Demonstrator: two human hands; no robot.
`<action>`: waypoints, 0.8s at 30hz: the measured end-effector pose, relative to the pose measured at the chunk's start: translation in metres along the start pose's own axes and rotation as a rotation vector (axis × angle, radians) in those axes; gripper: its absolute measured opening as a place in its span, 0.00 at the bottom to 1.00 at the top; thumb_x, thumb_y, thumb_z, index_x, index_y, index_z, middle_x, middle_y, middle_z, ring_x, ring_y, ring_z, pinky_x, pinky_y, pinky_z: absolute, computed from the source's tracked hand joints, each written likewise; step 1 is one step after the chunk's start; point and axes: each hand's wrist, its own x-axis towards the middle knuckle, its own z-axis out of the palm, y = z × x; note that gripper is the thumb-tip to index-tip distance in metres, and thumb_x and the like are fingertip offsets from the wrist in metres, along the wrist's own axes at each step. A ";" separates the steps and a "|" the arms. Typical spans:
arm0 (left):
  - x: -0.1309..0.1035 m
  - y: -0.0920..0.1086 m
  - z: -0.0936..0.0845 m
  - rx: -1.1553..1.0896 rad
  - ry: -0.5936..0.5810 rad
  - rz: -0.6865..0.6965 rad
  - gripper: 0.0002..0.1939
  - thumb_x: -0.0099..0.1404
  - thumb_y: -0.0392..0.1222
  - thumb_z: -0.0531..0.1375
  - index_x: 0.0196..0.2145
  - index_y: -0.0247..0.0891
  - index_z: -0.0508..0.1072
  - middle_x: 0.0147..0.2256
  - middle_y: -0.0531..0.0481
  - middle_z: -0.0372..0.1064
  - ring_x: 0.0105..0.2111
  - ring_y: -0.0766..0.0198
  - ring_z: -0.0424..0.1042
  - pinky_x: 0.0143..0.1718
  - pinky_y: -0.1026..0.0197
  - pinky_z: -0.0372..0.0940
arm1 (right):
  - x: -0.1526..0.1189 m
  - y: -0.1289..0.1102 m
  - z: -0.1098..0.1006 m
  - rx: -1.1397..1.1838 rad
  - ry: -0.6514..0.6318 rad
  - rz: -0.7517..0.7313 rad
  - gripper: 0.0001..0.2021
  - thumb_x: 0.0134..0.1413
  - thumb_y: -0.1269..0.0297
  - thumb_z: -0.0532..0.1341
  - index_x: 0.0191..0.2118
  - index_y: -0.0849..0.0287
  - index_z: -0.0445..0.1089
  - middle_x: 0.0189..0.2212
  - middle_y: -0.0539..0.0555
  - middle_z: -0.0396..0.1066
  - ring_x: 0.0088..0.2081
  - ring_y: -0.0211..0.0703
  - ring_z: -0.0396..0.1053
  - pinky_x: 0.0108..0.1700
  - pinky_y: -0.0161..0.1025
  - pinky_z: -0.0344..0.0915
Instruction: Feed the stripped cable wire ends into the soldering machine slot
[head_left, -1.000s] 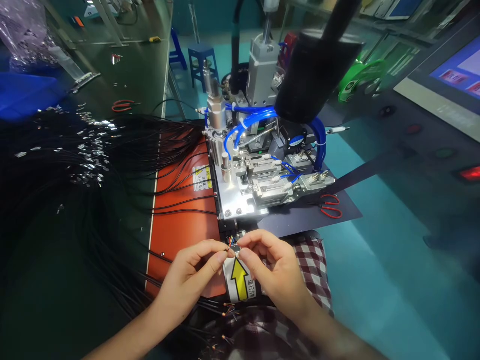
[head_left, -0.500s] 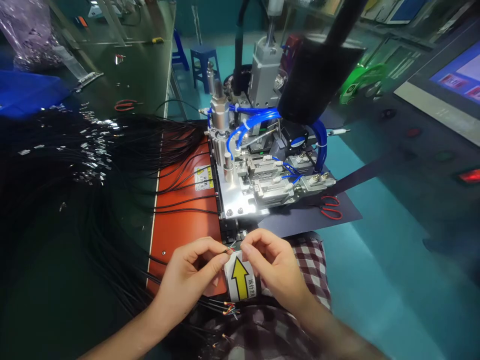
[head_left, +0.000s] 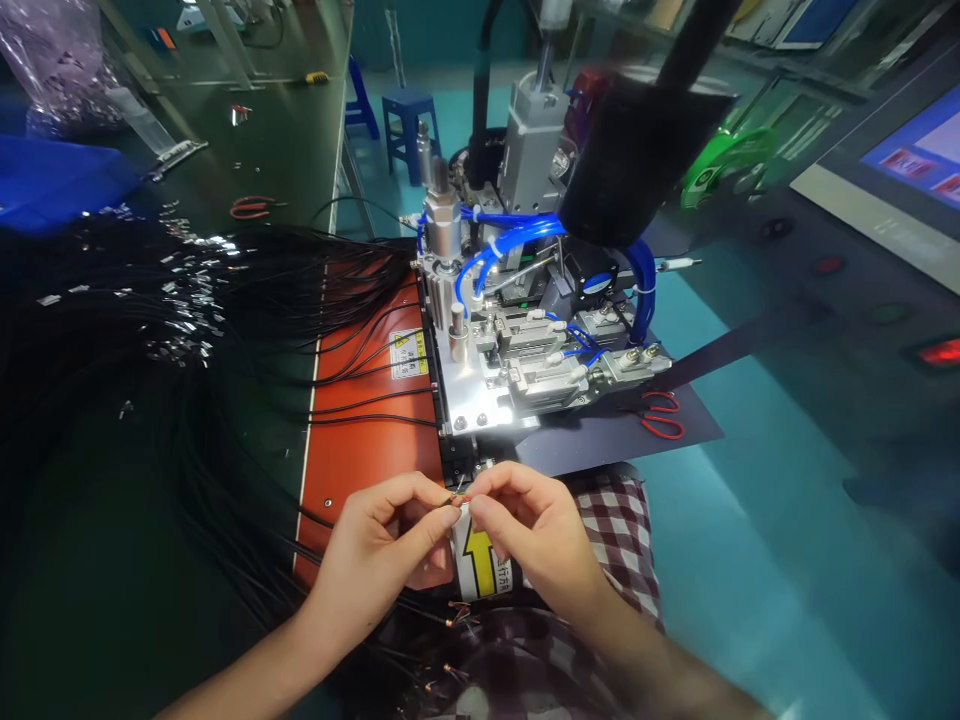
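Note:
Pinched between thumb and forefinger, a black cable's stripped end with thin coloured wires (head_left: 457, 497) is in my left hand (head_left: 386, 535). My right hand (head_left: 536, 530) closes its thumb and forefinger on the tip of a reddish wire from the same end. Both sets of fingertips nearly meet, just before the front edge of the metal machine (head_left: 540, 370). Below them is a white label with a yellow arrow (head_left: 480, 560). More cable ends with bared coloured wires (head_left: 457, 615) lie beneath my left wrist, over the checkered cloth on my lap.
Black cables (head_left: 367, 410) run across the orange plate (head_left: 367, 455) into the machine's left side. A large cable bundle (head_left: 202, 430) covers the dark table at left. Red-handled scissors (head_left: 661, 415) lie at right; red-handled pliers (head_left: 251, 207) lie farther back. A screen (head_left: 915, 150) stands at upper right.
My right hand has moved slightly left, bringing its fingertips against the wires at my left fingertips. My left hand stays almost in place.

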 end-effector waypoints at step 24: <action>0.012 0.011 -0.013 -0.411 -0.402 -0.225 0.07 0.59 0.39 0.63 0.32 0.34 0.68 0.23 0.46 0.74 0.21 0.68 0.71 0.24 0.69 0.64 | -0.008 -0.011 -0.005 -0.204 -0.127 -0.124 0.05 0.55 0.71 0.58 0.28 0.60 0.66 0.23 0.47 0.64 0.25 0.34 0.60 0.28 0.32 0.58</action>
